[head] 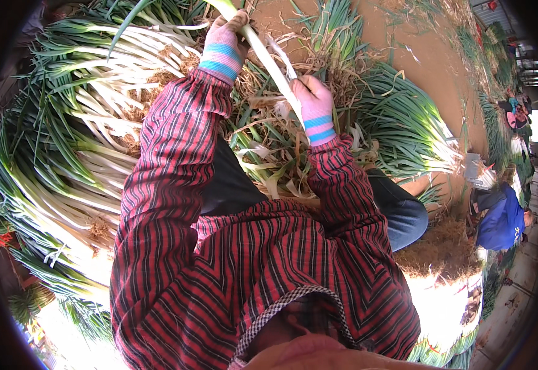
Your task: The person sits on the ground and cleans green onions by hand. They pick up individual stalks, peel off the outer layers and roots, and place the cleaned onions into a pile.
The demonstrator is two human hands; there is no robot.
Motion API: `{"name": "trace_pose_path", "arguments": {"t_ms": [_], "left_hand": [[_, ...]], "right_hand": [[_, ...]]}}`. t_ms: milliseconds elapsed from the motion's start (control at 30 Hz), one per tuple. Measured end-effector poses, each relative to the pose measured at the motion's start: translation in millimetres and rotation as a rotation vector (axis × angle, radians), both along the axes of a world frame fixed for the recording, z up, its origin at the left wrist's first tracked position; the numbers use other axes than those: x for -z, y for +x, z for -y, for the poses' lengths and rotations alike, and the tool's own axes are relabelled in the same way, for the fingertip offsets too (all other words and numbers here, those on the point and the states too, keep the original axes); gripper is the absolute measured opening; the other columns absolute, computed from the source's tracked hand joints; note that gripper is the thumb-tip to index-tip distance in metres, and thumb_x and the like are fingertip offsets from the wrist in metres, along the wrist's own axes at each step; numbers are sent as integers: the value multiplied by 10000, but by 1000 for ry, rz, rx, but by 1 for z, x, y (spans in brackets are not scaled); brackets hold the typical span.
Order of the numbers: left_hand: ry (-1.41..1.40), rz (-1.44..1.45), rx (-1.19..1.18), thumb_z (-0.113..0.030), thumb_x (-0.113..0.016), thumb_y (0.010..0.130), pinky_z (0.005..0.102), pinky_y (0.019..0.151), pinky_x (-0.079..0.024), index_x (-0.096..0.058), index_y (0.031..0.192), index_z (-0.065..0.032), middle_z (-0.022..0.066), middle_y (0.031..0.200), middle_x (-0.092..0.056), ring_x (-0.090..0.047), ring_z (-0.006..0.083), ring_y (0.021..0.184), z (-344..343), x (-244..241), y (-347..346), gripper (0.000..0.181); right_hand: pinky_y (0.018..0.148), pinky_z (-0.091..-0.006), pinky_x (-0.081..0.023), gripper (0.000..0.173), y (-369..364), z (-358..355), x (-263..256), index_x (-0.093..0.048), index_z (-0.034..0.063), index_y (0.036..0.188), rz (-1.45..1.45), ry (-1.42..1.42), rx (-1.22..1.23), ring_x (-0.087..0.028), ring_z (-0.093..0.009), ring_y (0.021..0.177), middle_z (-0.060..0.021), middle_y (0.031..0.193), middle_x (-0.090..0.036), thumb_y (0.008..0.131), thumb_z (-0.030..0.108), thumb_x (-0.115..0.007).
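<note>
One long green onion slants across the front of me, its green end running out at the top edge. My left hand, in a pink knit glove with blue bands, grips it where the green meets the white. Lower on the white stalk is my right hand, gloved alike, with thumb and fingers pinched together. A thin pale strip of outer leaf stands off the stalk and runs to the right fingertips. The stalk's root end is hidden behind my right hand and wrist.
Piled green onions with roots lie along my left. Stripped leaves litter the ground between my knees. A bundle of green onions lies to the right, near a heap of brown roots. A person in blue bends farther right.
</note>
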State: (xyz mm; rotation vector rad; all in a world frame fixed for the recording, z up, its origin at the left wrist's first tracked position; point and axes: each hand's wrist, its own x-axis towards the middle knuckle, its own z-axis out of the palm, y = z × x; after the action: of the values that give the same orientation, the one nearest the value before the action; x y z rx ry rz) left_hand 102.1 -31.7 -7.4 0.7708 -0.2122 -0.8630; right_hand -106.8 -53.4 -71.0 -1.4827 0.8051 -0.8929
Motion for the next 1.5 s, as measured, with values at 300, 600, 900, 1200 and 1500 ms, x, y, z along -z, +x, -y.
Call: {"name": "trace_pose_path", "arguments": {"t_ms": [300,600,900,1200,1500], "left_hand": [[-172,68,322,-173,-531,936,463,858,-506,-512,1006,-41,80,923,-549,-570,265,849,-5,-19,-13,150],[-158,152,-97,-90,-534,941,242,493,-372,-510,923,-48,22,770,-490,-416,103,579,-7,-16,33,52],[-59,161,-104,-82,-558,922,236,470,-393,-516,898,-31,26,727,-484,-436,98,551,5,-4,5,70],[-55,127,16,-66,-555,913,228,437,-311,-526,882,-46,-14,690,-429,-359,66,510,3,-2,1,47],[-120,90,130,-218,-549,953,250,470,-349,-511,1113,10,-18,658,-398,-364,78,508,-3,-24,-22,281]], "right_hand": [[644,-272,-501,101,-24,15,54,-630,31,947,521,792,381,-571,-121,651,-14,785,-616,917,125,-606],[678,-295,-491,224,-175,-9,75,-633,20,1031,-855,-177,-274,-589,-151,696,-43,838,-643,882,184,-600],[776,-295,-502,484,-49,-44,-25,-602,17,1082,-197,-97,-95,-633,-170,876,-130,1003,-658,706,256,-787],[550,-229,-487,139,-8,-56,-19,-651,-42,919,119,142,-11,-621,-106,592,-43,730,-643,842,74,-661],[595,-233,-486,178,-16,-39,54,-622,-28,965,112,565,61,-614,-113,699,-83,846,-646,909,137,-585]]}}
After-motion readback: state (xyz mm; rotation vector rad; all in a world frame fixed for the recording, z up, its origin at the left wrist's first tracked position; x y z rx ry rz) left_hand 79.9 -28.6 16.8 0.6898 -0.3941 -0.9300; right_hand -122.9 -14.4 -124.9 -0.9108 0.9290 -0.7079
